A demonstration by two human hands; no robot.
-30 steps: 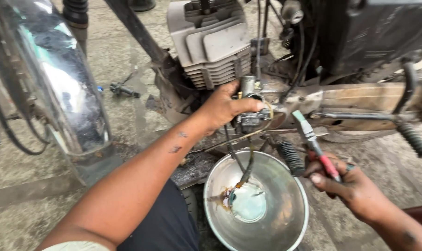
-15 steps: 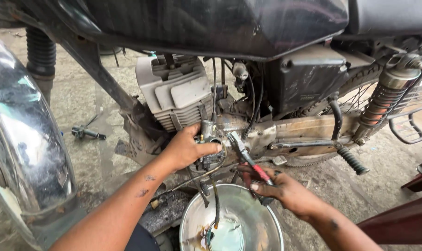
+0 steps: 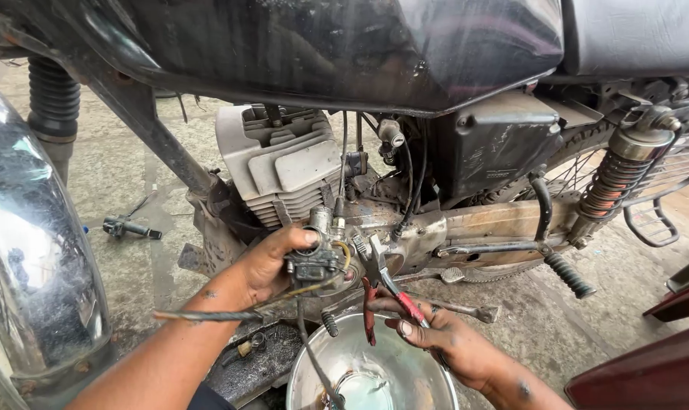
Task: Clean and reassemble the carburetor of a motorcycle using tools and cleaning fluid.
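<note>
A motorcycle stands in front of me, its finned grey engine (image 3: 284, 171) in the middle of view. My left hand (image 3: 265, 262) grips a small dark carburetor (image 3: 316, 258) just below the engine, with cables and a hose trailing from it. My right hand (image 3: 447, 342) holds red-handled pliers (image 3: 386, 292), their jaws right beside the carburetor. A shiny steel bowl (image 3: 405, 353) sits under both hands with a little liquid in its bottom.
A chrome front mudguard (image 3: 33, 266) fills the left edge. The dark fuel tank (image 3: 322, 45) hangs overhead. A rear shock spring (image 3: 618, 178) and a footpeg (image 3: 568, 275) are at right. A small tool (image 3: 128, 226) lies on the concrete floor at left.
My view has risen and moved in toward the engine. The right hand brought the pliers up from beside the bowl to the carburetor, which the left hand kept holding.
</note>
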